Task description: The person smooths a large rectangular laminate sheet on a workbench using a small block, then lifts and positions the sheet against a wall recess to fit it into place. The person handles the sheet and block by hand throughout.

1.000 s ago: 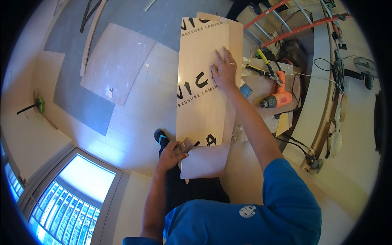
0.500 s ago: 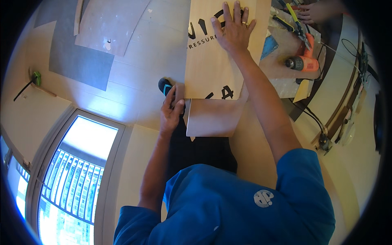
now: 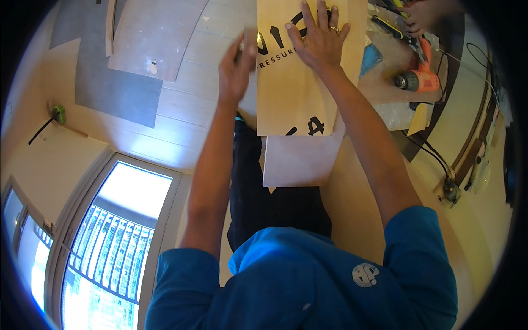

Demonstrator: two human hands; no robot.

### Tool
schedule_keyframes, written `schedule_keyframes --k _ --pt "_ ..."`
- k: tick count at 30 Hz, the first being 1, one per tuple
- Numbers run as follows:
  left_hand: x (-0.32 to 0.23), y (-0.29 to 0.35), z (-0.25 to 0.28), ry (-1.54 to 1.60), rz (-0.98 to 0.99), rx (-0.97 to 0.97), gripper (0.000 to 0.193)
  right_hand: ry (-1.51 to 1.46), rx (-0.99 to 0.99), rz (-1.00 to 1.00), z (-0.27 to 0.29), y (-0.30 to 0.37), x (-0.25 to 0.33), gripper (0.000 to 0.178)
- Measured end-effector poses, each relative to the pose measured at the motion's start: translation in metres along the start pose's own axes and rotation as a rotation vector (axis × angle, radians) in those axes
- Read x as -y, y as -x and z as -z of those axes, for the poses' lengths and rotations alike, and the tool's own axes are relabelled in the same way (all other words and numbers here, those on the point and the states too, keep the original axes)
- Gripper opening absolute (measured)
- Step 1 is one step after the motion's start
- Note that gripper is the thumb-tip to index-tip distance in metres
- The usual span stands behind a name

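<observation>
A light wood-coloured panel (image 3: 291, 107) with large black lettering lies in front of me, on top of a paler board (image 3: 300, 162) that sticks out toward me. My right hand (image 3: 322, 47) rests flat on the panel's far part, fingers spread, a ring on one finger. At the panel's left edge, my left hand (image 3: 234, 74) is closed around a small brown sanding block (image 3: 249, 49). Motion blurs this hand, and its fingers partly hide the block.
To the right, an orange heat gun (image 3: 421, 81) and a yellow-and-black cutter (image 3: 386, 25) lie on a littered surface. Another person's hand (image 3: 426, 17) is beside them. Grey sheets (image 3: 118, 91) lie on the floor at left, near a glazed door (image 3: 110, 236).
My left hand has slid away from me along the panel's left edge with the sanding block. My right hand stays on the panel. The other person's hand has moved near the tools.
</observation>
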State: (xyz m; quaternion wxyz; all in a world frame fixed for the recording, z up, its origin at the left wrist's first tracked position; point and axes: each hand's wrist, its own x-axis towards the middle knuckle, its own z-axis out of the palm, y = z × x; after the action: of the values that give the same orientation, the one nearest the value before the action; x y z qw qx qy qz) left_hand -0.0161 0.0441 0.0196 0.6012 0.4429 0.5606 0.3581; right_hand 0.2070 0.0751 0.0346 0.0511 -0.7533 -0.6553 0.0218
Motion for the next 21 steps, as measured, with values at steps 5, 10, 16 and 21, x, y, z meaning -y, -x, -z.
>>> schedule_keyframes --k 5,10,16,21 --pt "0.037 0.168 0.023 -0.065 0.100 0.050 0.073 0.016 -0.028 0.004 -0.003 0.004 -0.010 0.078" --pt "0.012 0.076 -0.005 -0.146 0.024 0.006 0.073 0.050 -0.079 0.022 -0.014 0.007 -0.021 0.075" --pt "-0.044 -0.106 -0.013 0.189 -0.105 -0.039 0.071 0.020 -0.120 0.073 -0.016 0.008 -0.007 0.072" --pt "0.008 -0.017 -0.004 0.432 0.300 -0.021 0.066 0.033 -0.074 0.014 -0.010 0.006 -0.015 0.070"
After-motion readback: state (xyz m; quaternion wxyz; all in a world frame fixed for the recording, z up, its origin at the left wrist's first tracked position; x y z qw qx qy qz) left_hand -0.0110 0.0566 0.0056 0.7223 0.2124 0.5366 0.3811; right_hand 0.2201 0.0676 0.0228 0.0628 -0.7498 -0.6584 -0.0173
